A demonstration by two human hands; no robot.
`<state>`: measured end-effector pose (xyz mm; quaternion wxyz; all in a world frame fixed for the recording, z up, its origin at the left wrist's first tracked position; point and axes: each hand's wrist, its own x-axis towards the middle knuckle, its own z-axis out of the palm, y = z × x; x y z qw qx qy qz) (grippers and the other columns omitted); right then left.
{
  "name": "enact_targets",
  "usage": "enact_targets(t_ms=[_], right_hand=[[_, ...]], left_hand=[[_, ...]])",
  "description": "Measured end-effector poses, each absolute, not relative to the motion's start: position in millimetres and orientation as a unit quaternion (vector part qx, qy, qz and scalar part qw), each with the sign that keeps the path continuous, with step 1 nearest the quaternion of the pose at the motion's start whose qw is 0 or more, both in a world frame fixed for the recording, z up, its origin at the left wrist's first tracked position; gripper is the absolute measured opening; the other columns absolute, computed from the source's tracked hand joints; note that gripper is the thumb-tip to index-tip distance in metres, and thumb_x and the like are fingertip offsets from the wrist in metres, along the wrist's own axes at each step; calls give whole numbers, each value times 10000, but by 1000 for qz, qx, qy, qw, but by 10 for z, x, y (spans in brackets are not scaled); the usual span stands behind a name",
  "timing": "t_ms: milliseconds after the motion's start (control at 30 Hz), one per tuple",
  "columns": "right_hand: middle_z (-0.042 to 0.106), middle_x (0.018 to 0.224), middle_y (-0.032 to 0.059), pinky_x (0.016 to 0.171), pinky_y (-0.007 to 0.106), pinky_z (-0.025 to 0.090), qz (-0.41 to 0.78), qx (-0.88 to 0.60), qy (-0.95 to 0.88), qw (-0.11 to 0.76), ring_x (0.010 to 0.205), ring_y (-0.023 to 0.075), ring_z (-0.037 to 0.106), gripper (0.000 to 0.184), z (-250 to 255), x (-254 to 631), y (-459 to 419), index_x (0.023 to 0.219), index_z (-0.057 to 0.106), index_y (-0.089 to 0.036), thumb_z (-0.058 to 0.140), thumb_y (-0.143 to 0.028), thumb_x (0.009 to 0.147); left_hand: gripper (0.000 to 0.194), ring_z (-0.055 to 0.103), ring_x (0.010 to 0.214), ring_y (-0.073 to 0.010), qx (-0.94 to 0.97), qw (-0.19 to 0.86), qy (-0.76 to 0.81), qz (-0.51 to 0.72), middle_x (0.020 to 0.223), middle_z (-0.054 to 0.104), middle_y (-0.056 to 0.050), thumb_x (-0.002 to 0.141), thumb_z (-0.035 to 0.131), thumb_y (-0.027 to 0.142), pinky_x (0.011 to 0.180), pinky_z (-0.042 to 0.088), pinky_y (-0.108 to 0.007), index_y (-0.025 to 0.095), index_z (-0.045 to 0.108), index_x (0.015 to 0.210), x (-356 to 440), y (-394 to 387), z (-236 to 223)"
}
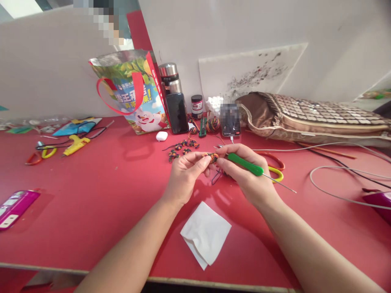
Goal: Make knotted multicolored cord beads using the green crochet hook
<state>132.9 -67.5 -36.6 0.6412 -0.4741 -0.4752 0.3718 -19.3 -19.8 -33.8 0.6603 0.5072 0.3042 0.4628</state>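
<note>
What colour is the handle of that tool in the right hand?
Green, best seen in the head view.

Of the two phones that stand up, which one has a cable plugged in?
The right phone, screen lit: a white cable meets its bottom edge. The left phone, screen dark, shows none.

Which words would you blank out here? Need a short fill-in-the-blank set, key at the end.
The left hand and right hand both touch a small knotted piece.
The handle of the tool in the right hand is coloured ____.
The glue gun is mostly ____.
The napkin lies on a table coloured ____.
As viewed, the plugged-in phone stands to the ____ of the dark-screened phone.

Missing words: green; yellow; red; right.
</note>
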Motion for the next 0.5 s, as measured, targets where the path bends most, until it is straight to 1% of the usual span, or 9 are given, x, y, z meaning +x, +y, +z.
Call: enact_targets(t_ms=[67, 167, 333, 500], right_hand=[[724, 860, 30, 712, 319, 548, 340, -467, -473, 665, 761, 175, 665, 106, -357, 1345, -697, 951, 738, -221, 690, -298, 897], [722, 882, 40, 743, 338, 553, 339, -422, -471, 696, 798, 191, 668, 178, -348, 1369, -731, 978, 751, -245, 583, -300, 959], [695, 753, 27, 701, 360, 566, 371, -415, -488, 672, 716, 204, 667, 171, -343, 1376, -771, 919, 748, -256, 578, -247, 919], [708, 745, 31, 698, 374, 578, 391, -417, -481, 665, 700, 208, 671, 180, -355, 1348, -777, 890, 758, -254, 580, -233, 903]], left_hand=[[164, 604, 590, -112, 522, 634, 326, 468, 687, 731, -35, 783, 810, 327, 600, 504, -249, 171, 780, 823, -186, -215, -336], [148, 619, 614, -123, 548, 601, 347, 467, 687, 731, -35, 785, 808, 318, 598, 508, -251, 177, 782, 822, -178, -247, -315], [133, 609, 605, -123, 560, 563, 363, 488, 682, 724, -27, 775, 811, 311, 584, 499, -248, 187, 780, 814, -179, -264, -280], [118, 613, 608, -122, 555, 559, 358, 501, 689, 724, -24, 783, 796, 302, 594, 509, -246, 189, 777, 813, -185, -258, -290]])
